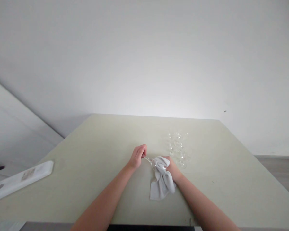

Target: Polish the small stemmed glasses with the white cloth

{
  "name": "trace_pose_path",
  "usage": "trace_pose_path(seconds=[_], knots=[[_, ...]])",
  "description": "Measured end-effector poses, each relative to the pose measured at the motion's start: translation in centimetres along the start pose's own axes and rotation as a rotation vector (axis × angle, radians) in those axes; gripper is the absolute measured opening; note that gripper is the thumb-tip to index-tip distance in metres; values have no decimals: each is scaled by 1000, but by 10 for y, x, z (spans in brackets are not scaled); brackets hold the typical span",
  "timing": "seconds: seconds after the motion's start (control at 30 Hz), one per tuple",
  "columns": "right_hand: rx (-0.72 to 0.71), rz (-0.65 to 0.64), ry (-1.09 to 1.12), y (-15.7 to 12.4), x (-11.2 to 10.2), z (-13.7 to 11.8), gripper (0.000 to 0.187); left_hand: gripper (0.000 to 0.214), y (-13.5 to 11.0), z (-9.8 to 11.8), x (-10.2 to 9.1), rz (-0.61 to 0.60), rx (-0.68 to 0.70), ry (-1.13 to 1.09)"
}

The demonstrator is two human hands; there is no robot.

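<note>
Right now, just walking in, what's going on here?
A person is handling a clear glass over a table. The left hand has it by the stem end, while the right hand holds a pale cloth against its bowl, covering part of it. More clear glasses are grouped on the table, beyond the right hand; they are too faint to count surely. Off to the left lies a long white object.

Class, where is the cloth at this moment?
In the head view, the cloth is in the right hand, below centre, against the glass the left hand holds.
</note>
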State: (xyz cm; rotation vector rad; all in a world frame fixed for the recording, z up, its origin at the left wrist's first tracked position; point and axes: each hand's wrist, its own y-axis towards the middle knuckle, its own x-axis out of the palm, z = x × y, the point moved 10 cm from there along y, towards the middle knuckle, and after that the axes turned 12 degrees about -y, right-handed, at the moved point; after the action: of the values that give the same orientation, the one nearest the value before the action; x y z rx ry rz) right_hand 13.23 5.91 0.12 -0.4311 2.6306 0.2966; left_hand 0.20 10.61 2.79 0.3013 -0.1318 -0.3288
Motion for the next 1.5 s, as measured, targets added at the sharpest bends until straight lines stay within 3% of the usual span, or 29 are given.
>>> trace_pose_path(seconds=[0.23, 0.4, 0.53, 0.67, 0.8, 0.9, 0.97, 1.03, 1.17, 1.27, 1.33, 1.43, 1.5], knots=[[3, -16, -74, 0, -1, -2, 22, 52, -2, 1, 3, -17, 13, 7], [6, -2, 159, -4, 1, -9, 23, 51, 0, 1, 1, -5, -5, -72], [-43, 15, 204, -4, 1, -19, 6, 50, 3, 0, -1, 3, -42, -154], [-79, 86, 236, -7, -3, -15, 18, 48, 5, 7, -6, 21, -17, -254], [102, 224, 310, -17, -13, 17, 32, 41, 8, 9, -24, 159, -11, -422], [101, 240, 310, -20, -18, 13, 43, 39, 9, 6, -33, 243, -41, -493], [8, 226, 321, -16, -19, -4, 49, 38, 9, 3, -21, 148, -104, -433], [-60, 245, 344, -12, -24, -18, 52, 35, 5, -6, 4, -39, -239, -332], [-83, 223, 420, -7, -23, -26, 40, 34, -17, -27, 44, -347, -508, -220], [-55, 186, 462, -9, -19, -20, 35, 34, -23, -23, 54, -482, -515, -206], [-30, 195, 461, -11, -19, -14, 30, 33, -20, -16, 50, -496, -442, -182], [33, 277, 446, -15, -24, 1, 27, 36, -7, -3, 30, -370, -284, -153], [44, 267, 405, -14, -21, 3, 24, 44, -1, 2, 22, -305, -203, -175]])
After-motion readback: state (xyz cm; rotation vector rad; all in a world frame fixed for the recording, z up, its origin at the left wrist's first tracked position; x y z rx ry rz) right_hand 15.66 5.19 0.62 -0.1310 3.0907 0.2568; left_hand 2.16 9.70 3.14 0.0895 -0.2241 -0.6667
